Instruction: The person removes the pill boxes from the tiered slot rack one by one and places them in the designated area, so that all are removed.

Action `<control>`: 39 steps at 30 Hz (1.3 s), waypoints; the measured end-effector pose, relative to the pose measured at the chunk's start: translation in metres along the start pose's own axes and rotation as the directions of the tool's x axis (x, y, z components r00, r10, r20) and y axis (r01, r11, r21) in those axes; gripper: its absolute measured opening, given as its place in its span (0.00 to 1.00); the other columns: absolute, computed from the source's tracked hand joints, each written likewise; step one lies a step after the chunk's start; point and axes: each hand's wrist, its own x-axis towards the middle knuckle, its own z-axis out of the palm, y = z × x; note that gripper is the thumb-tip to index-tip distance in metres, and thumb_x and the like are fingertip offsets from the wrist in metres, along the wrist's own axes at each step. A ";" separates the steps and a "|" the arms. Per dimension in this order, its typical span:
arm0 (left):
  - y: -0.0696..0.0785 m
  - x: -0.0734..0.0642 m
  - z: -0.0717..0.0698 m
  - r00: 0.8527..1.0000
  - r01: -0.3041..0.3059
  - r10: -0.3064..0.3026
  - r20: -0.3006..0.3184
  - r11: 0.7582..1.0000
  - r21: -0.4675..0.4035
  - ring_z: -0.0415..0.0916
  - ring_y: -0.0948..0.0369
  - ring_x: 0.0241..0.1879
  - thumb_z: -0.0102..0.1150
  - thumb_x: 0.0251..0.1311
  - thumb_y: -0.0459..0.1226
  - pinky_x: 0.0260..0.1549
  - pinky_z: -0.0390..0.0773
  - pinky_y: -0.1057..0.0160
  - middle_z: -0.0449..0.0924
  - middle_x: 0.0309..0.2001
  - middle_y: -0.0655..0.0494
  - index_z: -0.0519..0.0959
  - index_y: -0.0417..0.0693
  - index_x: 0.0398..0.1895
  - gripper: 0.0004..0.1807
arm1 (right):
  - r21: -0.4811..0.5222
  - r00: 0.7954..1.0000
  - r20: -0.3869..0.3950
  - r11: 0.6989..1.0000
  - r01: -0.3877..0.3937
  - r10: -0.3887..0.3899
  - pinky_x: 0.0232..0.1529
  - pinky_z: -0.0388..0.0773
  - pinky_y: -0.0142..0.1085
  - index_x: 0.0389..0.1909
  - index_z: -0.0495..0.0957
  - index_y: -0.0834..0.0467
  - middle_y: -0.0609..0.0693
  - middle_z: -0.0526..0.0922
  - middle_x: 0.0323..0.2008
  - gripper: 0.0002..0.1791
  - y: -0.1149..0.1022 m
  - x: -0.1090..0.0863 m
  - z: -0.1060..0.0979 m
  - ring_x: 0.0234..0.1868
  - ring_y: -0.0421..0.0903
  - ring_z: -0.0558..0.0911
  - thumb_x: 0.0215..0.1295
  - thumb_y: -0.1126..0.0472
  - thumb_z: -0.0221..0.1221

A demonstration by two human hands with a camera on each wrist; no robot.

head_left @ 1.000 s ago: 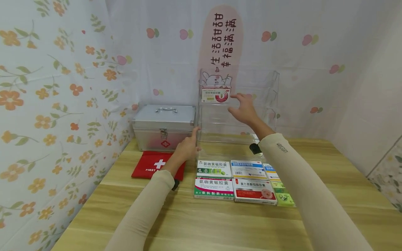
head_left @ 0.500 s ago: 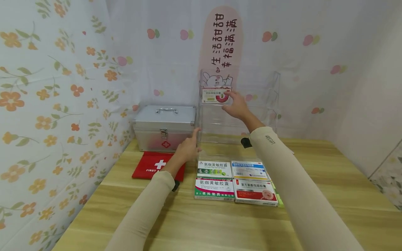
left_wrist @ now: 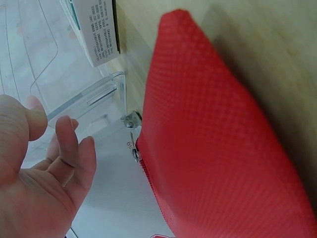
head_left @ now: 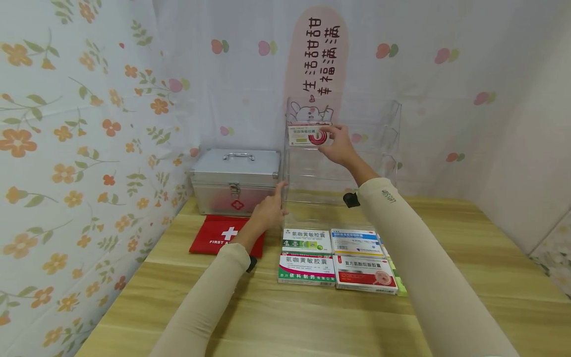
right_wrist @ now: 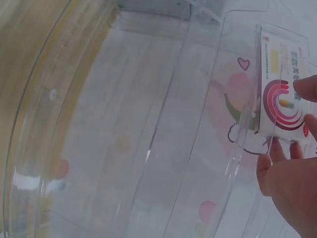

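Note:
In the head view a clear acrylic tiered rack [head_left: 341, 168] stands at the back of the table. A white medicine box [head_left: 303, 135] with a red ring design sits at the left of an upper tier. My right hand [head_left: 340, 146] is at this box's right end; in the right wrist view the fingertips [right_wrist: 308, 89] touch its printed face and end, the thumb lower and apart. My left hand [head_left: 267, 210] rests by the rack's lower left side, index finger raised along the edge. The left wrist view has its fingers [left_wrist: 74, 158] loosely bent beside the clear panel.
A silver first-aid case [head_left: 236, 181] stands left of the rack, with a red first-aid pouch [head_left: 209, 235] in front. Several medicine boxes lie before the rack, including a green-and-magenta box [head_left: 307, 269] and a red-and-white box [head_left: 366, 274]. The right sleeve [head_left: 415, 248] covers others.
My right hand has moved left from beside the white medicine box to touch its right end. The left hand has stayed by the rack's side.

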 end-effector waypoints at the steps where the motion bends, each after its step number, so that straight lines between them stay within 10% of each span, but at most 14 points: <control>1: 0.001 0.000 0.000 1.000 -0.002 0.002 0.001 1.000 -0.002 0.75 0.53 0.26 0.65 0.63 0.38 0.22 0.74 0.58 0.76 0.29 0.49 0.42 0.70 0.73 0.47 | -0.002 1.000 0.000 1.000 -0.003 0.003 0.65 0.67 0.49 0.66 0.69 0.64 0.63 0.52 0.71 0.30 -0.001 0.000 -0.001 0.67 0.61 0.65 0.62 0.66 0.62; 17: 0.009 -0.002 0.000 1.000 -0.008 0.008 0.004 1.000 -0.002 0.73 0.54 0.24 0.64 0.64 0.38 0.20 0.72 0.59 0.75 0.27 0.49 0.41 0.70 0.73 0.47 | -0.037 0.992 -0.067 0.994 0.103 -0.105 0.67 0.62 0.49 0.62 0.72 0.66 0.63 0.57 0.69 0.27 -0.002 -0.002 -0.010 0.67 0.59 0.62 0.59 0.73 0.55; 29: 0.008 0.000 0.002 1.000 0.003 -0.003 -0.003 1.000 0.005 0.74 0.53 0.25 0.65 0.63 0.37 0.20 0.73 0.57 0.76 0.28 0.47 0.42 0.69 0.72 0.47 | -0.035 0.918 -0.365 0.987 0.154 -0.157 0.55 0.71 0.39 0.53 0.78 0.66 0.57 0.67 0.61 0.17 -0.013 -0.013 -0.010 0.60 0.50 0.71 0.64 0.73 0.54; 39: 0.003 -0.001 0.003 1.000 0.013 -0.013 -0.021 1.000 0.011 0.76 0.52 0.27 0.65 0.63 0.37 0.23 0.75 0.56 0.77 0.32 0.46 0.43 0.70 0.72 0.47 | -0.021 0.878 -0.437 0.978 0.207 -0.195 0.48 0.79 0.36 0.56 0.77 0.64 0.57 0.69 0.58 0.19 -0.012 -0.020 -0.015 0.59 0.47 0.72 0.64 0.73 0.55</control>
